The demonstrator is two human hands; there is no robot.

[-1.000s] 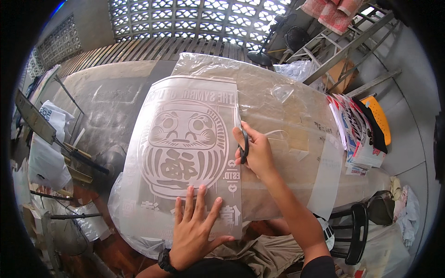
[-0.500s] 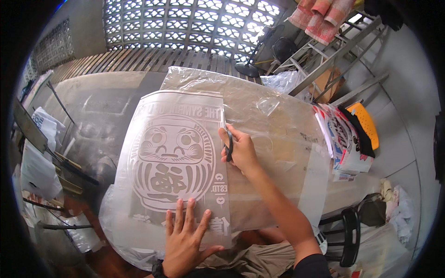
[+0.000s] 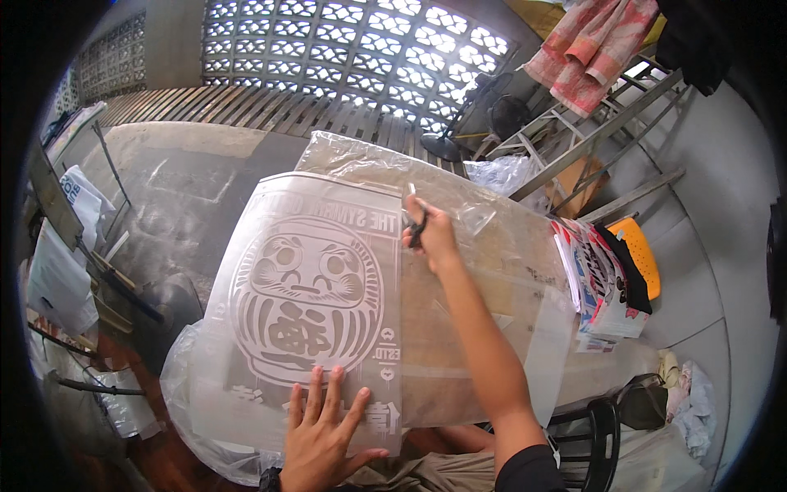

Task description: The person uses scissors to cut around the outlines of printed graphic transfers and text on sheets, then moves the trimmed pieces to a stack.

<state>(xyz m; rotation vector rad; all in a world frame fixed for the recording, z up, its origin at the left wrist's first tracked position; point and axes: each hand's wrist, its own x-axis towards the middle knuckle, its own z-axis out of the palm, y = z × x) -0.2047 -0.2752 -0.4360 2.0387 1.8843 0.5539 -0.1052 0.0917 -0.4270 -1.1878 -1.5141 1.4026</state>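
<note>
A whitish translucent film sheet (image 3: pixel 215 361) with a mirrored round doll design and lettering lies on a plastic-covered table (image 3: pixel 459 344). My left hand (image 3: pixel 328 430) rests flat on its lower part, fingers spread, partly covering the lower lettering. Near the sheet's upper right edge, my right hand (image 3: pixel 438 238) is closed round the dark handles of a pair of scissors (image 3: pixel 417 228). Their blades point away from me, beside the sheet's edge; whether they touch the film, I cannot tell.
Folded printed shirts (image 3: pixel 602 279) are stacked at the table's right end, beside an orange perforated seat (image 3: pixel 635 256). A black chair (image 3: pixel 602 435) stands near right. Beyond the table are a fan (image 3: pixel 443 146) and a ladder (image 3: pixel 598 131). White shirts (image 3: pixel 61 283) hang at the left.
My right hand has moved farther away along the sheet's right edge with the scissors. My left hand stays flat on the film. The view has shifted slightly.
</note>
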